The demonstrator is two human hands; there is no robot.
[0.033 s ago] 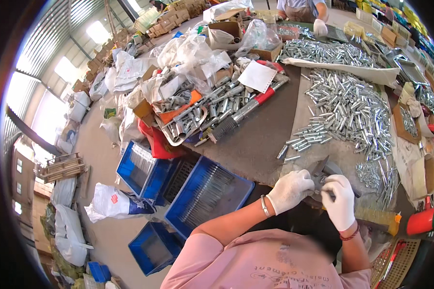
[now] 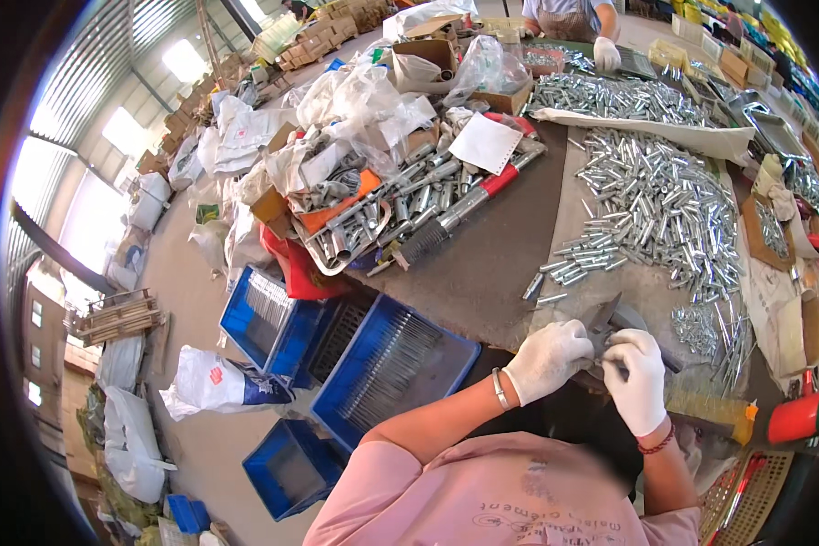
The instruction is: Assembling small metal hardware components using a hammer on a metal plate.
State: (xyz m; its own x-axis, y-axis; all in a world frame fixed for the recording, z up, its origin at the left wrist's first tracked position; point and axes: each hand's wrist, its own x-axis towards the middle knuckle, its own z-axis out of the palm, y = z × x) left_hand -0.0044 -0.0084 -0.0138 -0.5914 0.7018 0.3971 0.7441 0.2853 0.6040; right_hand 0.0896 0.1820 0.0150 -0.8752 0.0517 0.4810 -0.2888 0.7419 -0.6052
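Note:
Both hands wear white gloves and meet at the table's near edge. My left hand (image 2: 548, 359) has its thumb and fingers pinched together, pointing right. My right hand (image 2: 635, 382) is curled opposite it, fingertips closed near the left ones. Whatever lies between the fingertips is too small and covered to make out. Just beyond the fingers stands a dark grey metal fixture (image 2: 626, 317) with a pointed upper part. Farther back spreads a big pile of shiny metal tubes (image 2: 660, 214). Beside the fixture to the right lie a heap of small metal pieces (image 2: 693, 331) and thin rods (image 2: 730, 341).
Blue crates (image 2: 464, 357) with metal rods stand low at my left. A cluttered tray of metal parts (image 2: 409, 214) and plastic bags (image 2: 337, 109) sits at the table's left. A red and green object (image 2: 801, 417) is at the right. Across the table, another person's gloved hand (image 2: 606, 55) shows.
My right hand's fingers have shifted very slightly toward the left hand. The left hand and the surroundings look the same.

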